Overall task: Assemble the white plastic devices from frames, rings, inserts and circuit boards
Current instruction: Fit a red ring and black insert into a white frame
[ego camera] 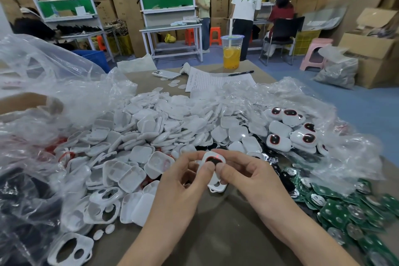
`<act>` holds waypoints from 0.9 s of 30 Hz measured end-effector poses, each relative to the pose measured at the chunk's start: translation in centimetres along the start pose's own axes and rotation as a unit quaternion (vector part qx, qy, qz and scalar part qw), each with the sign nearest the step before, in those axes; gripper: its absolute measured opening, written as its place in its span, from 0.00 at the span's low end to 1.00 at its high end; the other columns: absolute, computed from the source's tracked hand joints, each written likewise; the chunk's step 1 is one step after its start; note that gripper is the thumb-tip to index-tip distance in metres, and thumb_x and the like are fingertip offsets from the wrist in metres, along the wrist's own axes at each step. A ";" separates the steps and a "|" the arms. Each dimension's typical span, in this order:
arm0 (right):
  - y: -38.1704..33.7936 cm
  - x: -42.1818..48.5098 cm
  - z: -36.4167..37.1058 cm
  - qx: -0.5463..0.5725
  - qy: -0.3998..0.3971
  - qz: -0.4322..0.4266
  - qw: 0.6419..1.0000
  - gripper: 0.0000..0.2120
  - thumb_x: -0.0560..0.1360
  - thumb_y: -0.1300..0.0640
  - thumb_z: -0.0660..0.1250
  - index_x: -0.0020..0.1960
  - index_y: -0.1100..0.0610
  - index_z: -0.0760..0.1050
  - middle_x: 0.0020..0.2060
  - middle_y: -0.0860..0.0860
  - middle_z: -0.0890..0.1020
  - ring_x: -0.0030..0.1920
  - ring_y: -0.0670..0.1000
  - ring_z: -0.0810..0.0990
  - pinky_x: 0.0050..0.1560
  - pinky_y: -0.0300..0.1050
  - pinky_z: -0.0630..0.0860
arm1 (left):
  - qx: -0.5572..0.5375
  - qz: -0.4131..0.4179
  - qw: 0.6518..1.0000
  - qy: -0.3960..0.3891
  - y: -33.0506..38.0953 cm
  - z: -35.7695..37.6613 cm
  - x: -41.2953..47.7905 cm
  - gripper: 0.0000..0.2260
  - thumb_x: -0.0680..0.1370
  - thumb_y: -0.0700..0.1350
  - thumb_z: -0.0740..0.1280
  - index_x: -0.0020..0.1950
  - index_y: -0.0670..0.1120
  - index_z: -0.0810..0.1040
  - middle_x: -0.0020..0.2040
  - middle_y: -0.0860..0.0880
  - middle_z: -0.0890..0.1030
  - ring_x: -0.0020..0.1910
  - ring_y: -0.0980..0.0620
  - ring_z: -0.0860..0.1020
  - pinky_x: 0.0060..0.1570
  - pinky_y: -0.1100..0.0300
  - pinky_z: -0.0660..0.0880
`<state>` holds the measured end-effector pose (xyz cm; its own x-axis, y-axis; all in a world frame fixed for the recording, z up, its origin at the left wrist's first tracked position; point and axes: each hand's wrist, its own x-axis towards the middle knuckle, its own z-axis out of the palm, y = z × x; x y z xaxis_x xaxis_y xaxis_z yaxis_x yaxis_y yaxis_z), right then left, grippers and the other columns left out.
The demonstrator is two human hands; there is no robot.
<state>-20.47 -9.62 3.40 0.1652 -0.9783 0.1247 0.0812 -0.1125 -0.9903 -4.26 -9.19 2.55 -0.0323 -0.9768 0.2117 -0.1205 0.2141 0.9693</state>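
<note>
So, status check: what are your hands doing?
Left hand and right hand pinch one device. Red-ringed insert shows at its top. Parts pile close behind, not blocking.

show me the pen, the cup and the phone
pen (241, 73): head view, middle of its barrel
cup (232, 55): head view, its wall over the orange drink
phone (165, 74): head view, middle of its back

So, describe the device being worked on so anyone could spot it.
On the brown table, at the near edge of the heap of white shells, left hand and right hand pinch one device. Unlike the finished devices lying at the right, it is held up, thumbs on its red-ringed dark oval.
</note>
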 end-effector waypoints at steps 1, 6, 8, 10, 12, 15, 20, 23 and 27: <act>0.0 0.0 0.0 0.013 0.003 0.001 1.000 0.11 0.74 0.52 0.73 0.55 0.44 0.85 0.44 0.45 0.87 0.41 0.41 0.82 0.43 0.28 0.74 | 0.003 0.004 1.000 -0.002 0.1 -0.1 0.0 0.05 0.76 0.59 0.71 0.52 0.65 0.81 0.40 0.56 0.83 0.33 0.58 0.77 0.33 0.62 0.73; 0.0 0.1 0.1 0.040 0.021 -0.001 0.999 0.13 0.70 0.46 0.76 0.54 0.45 0.85 0.49 0.47 0.88 0.47 0.43 0.85 0.46 0.30 0.76 | 0.061 0.029 0.997 -0.024 0.4 -0.1 -0.3 0.11 0.77 0.57 0.67 0.56 0.69 0.81 0.39 0.63 0.81 0.36 0.63 0.77 0.34 0.68 0.72; 0.0 0.1 0.0 0.026 0.029 -0.002 0.999 0.13 0.70 0.45 0.74 0.54 0.44 0.85 0.47 0.47 0.88 0.46 0.43 0.86 0.46 0.30 0.76 | 0.072 0.034 0.996 -0.027 0.4 -0.1 -0.4 0.11 0.77 0.56 0.67 0.58 0.69 0.80 0.40 0.63 0.82 0.39 0.63 0.78 0.37 0.71 0.72; 0.0 0.1 0.0 0.014 0.043 -0.003 0.999 0.12 0.70 0.44 0.74 0.52 0.44 0.85 0.45 0.48 0.88 0.45 0.46 0.86 0.46 0.32 0.77 | 0.060 0.029 0.997 -0.033 0.4 0.0 -0.4 0.11 0.79 0.54 0.68 0.59 0.66 0.81 0.42 0.62 0.83 0.41 0.63 0.80 0.38 0.71 0.73; 0.0 0.1 0.0 0.012 0.067 -0.005 0.998 0.12 0.68 0.43 0.73 0.50 0.45 0.85 0.43 0.49 0.88 0.44 0.49 0.86 0.44 0.33 0.77 | 0.033 0.010 0.998 -0.048 0.5 0.1 -0.5 0.10 0.81 0.47 0.69 0.59 0.60 0.82 0.47 0.60 0.85 0.45 0.61 0.83 0.42 0.71 0.75; 0.0 0.1 0.0 0.019 0.093 -0.010 0.995 0.13 0.66 0.43 0.73 0.47 0.48 0.85 0.40 0.51 0.88 0.41 0.49 0.86 0.41 0.32 0.77 | 0.007 -0.015 0.998 -0.058 0.7 0.3 -0.5 0.11 0.80 0.40 0.68 0.57 0.55 0.82 0.47 0.55 0.86 0.44 0.58 0.83 0.42 0.71 0.75; -0.1 -0.2 0.2 0.011 0.088 -0.017 0.996 0.10 0.69 0.44 0.73 0.48 0.47 0.85 0.38 0.51 0.87 0.37 0.46 0.82 0.40 0.32 0.76 | -0.040 -0.036 0.998 -0.028 1.2 0.4 -0.5 0.11 0.79 0.40 0.69 0.51 0.56 0.84 0.40 0.47 0.84 0.35 0.54 0.82 0.34 0.71 0.73; -0.3 -0.3 0.4 0.020 0.061 -0.014 0.998 0.09 0.70 0.45 0.73 0.49 0.45 0.85 0.40 0.50 0.87 0.36 0.46 0.83 0.38 0.30 0.76 | -0.035 -0.040 0.998 -0.013 1.2 0.5 -0.5 0.13 0.79 0.39 0.69 0.47 0.59 0.82 0.38 0.48 0.84 0.35 0.50 0.83 0.28 0.72 0.70; -0.4 -0.2 0.5 0.030 0.063 -0.011 0.997 0.09 0.69 0.48 0.74 0.48 0.48 0.86 0.35 0.48 0.86 0.27 0.39 0.76 0.29 0.26 0.69 | -0.015 -0.035 0.999 -0.004 1.1 0.6 -0.4 0.13 0.78 0.40 0.69 0.46 0.60 0.81 0.36 0.48 0.81 0.41 0.40 0.82 0.26 0.70 0.67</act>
<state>-20.09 -9.25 3.83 0.0377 -0.9903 0.1338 0.1433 -0.1272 -0.9815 -4.95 -8.57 3.43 -0.0334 -0.9894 0.1413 -0.0935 0.1439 0.9852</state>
